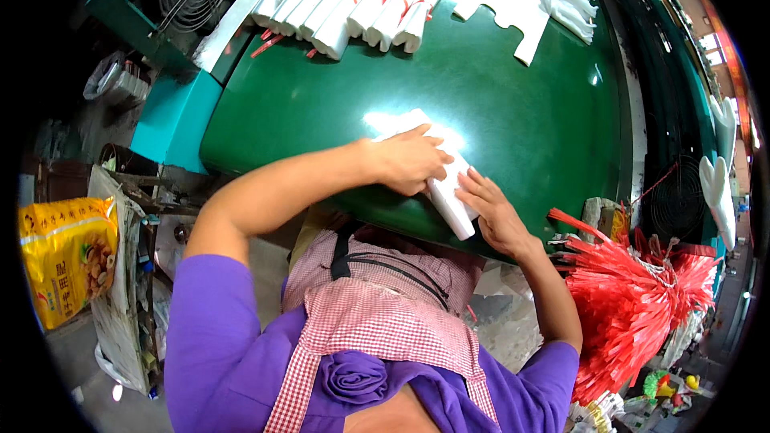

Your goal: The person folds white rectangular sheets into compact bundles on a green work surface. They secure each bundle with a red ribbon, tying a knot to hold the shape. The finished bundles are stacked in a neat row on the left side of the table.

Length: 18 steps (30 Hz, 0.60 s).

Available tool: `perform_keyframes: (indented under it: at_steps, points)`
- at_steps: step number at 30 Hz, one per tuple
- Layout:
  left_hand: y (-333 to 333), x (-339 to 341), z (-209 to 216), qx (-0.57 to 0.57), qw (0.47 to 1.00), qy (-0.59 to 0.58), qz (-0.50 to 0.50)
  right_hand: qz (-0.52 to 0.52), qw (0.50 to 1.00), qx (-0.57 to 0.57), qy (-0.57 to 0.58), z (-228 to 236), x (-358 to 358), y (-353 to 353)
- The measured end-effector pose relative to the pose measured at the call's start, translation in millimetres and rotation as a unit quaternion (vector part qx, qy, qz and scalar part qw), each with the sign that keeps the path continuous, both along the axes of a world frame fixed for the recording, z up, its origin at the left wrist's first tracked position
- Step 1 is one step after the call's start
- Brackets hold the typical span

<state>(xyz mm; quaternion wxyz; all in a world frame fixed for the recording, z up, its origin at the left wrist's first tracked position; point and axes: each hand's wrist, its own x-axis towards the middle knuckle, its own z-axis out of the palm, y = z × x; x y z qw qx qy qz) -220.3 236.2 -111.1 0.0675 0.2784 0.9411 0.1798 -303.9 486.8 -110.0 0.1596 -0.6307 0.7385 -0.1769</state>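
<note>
Fingers of my left hand press flat atop the folded white bag stack, its long axis running toward my right hand, which cups the near end.

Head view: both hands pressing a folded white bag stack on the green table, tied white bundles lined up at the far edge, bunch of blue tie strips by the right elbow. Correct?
Not quite: the tie strips are red, not blue, as the head view shows. The rest holds: left hand and right hand press the folded white bag stack on the green table, with tied white bundles along the far edge.
</note>
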Motion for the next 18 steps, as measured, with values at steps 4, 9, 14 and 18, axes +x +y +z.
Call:
perform_keyframes:
  at_steps: [4,9,14,18]
  points:
    - [22.8,41.0,-1.0,0.035,0.995,-0.008,0.091,-0.166,0.981,0.007,-0.105,24.8,44.8,2.4]
    - [12.8,66.2,7.4,0.086,0.992,0.008,0.088,-0.151,0.985,-0.054,0.07,6.3,63.1,0.2]
    - [-7.1,26.6,2.3,-0.016,0.98,0.045,0.192,-0.333,0.929,-0.143,-0.075,-12.1,30.6,-17.2]
    - [10.8,10.2,-3.1,0.026,0.982,0.14,0.123,-0.434,0.823,-0.296,-0.217,-34.1,27.6,-18.4]
